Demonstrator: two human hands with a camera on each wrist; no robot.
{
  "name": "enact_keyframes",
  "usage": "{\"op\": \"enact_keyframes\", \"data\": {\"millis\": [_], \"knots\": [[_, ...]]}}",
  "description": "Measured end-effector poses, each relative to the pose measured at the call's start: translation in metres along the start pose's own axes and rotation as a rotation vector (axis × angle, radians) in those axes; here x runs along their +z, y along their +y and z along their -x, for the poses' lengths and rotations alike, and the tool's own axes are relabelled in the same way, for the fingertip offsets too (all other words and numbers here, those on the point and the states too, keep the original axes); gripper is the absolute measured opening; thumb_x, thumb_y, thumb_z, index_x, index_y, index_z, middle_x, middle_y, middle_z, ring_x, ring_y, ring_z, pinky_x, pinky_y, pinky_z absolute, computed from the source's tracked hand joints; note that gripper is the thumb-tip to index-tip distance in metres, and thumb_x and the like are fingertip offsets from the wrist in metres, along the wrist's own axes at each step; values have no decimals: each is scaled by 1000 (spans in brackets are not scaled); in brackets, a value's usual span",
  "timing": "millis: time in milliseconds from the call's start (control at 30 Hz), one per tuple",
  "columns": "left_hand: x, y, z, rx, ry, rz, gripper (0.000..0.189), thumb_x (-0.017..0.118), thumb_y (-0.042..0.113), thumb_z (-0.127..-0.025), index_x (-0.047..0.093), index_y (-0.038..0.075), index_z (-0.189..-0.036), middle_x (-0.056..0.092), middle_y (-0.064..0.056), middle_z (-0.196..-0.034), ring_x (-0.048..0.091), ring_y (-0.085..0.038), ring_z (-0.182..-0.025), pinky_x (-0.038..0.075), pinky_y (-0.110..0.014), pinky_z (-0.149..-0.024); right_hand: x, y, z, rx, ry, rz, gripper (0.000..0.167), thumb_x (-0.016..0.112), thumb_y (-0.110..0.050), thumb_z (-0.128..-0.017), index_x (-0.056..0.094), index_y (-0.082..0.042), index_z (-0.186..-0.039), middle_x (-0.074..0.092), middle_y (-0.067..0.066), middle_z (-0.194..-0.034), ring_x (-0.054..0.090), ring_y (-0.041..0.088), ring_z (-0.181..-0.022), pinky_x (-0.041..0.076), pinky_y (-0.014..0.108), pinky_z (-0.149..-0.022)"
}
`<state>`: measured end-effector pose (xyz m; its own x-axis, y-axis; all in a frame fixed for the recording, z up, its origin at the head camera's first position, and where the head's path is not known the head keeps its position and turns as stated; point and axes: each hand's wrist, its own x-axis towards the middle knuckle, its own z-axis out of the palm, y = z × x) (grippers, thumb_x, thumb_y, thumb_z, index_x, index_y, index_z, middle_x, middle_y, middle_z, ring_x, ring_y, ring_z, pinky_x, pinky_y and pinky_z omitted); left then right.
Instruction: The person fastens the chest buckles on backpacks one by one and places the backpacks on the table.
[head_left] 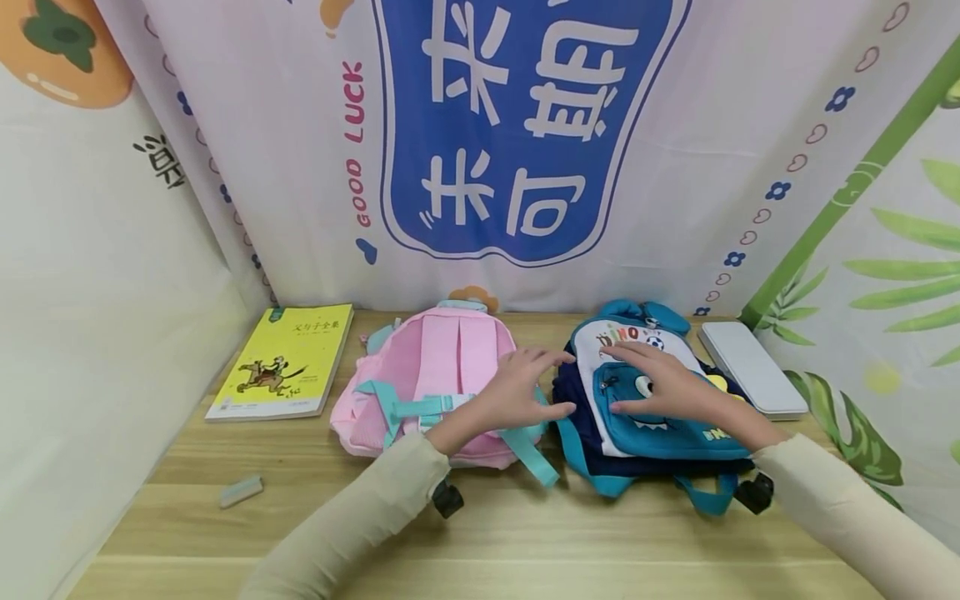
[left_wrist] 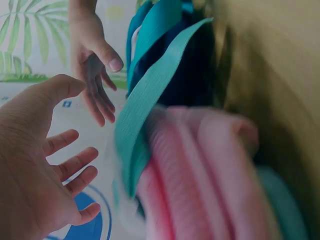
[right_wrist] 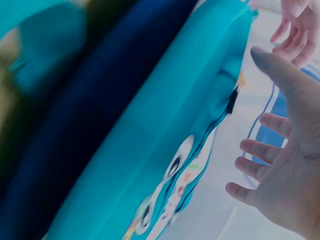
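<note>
My left hand (head_left: pixel 517 390) hovers over the right side of a pink backpack (head_left: pixel 387 367), which lies with its straps and back panel upward. Its fingers are parted and hold nothing. Above a teal and navy dinosaur backpack (head_left: pixel 675 442) is my right hand (head_left: pixel 660 385), also with fingers spread and nothing in them. The two hands face each other, apart. In the left wrist view a teal strap (left_wrist: pixel 150 100) stands out beside the pink fabric. The right wrist view has the teal backpack's front pocket with cartoon eyes (right_wrist: pixel 175 165) close by.
A yellow book (head_left: pixel 288 358) lies at the back left of the wooden table (head_left: pixel 525 542). A small grey eraser-like block (head_left: pixel 242 492) sits nearer on the left. Right of the backpacks is a white flat box (head_left: pixel 753 367). A printed curtain (head_left: pixel 300 167) hangs behind.
</note>
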<state>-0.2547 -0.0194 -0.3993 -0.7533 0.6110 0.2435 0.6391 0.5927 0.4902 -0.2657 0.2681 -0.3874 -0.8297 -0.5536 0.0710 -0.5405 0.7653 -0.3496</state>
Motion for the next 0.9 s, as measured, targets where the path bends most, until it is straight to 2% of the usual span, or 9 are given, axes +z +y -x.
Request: {"op": "enact_keyframes", "data": {"millis": [100, 300, 633, 900], "knots": [[10, 7, -4, -1, -38, -23, 69, 71, 50, -92, 49, 22, -150, 51, -8, -149, 43, -28, -138, 33, -57, -115, -3, 11, 14, 17, -10, 5, 87, 80, -50, -84, 43, -13, -154, 41, 24, -157, 36, 50, -144, 32, 76, -108], [28, 15, -10, 8, -74, -82, 73, 70, 60, -89, 50, 23, -149, 46, -5, -151, 38, -26, -140, 32, -57, -116, -9, 30, 38, 53, -18, 8, 96, 83, -55, -80, 42, -11, -154, 38, 27, -157, 35, 54, -142, 35, 77, -104], [48, 24, -17, 29, -85, -198, 86, 68, 74, -82, 48, 27, -151, 46, -2, -152, 38, -24, -143, 36, -55, -113, -24, 54, 71, 94, -82, -3, 108, 91, -51, -69, 39, -9, -154, 33, 34, -156, 34, 60, -137, 40, 77, -96], [57, 26, -21, 41, -58, -260, 89, 68, 78, -79, 49, 28, -150, 48, 0, -150, 42, -20, -138, 36, -54, -115, -31, 67, 85, 122, -147, -11, 115, 95, -45, -63, 38, -1, -152, 29, 38, -155, 32, 61, -136, 41, 77, -95]]}}
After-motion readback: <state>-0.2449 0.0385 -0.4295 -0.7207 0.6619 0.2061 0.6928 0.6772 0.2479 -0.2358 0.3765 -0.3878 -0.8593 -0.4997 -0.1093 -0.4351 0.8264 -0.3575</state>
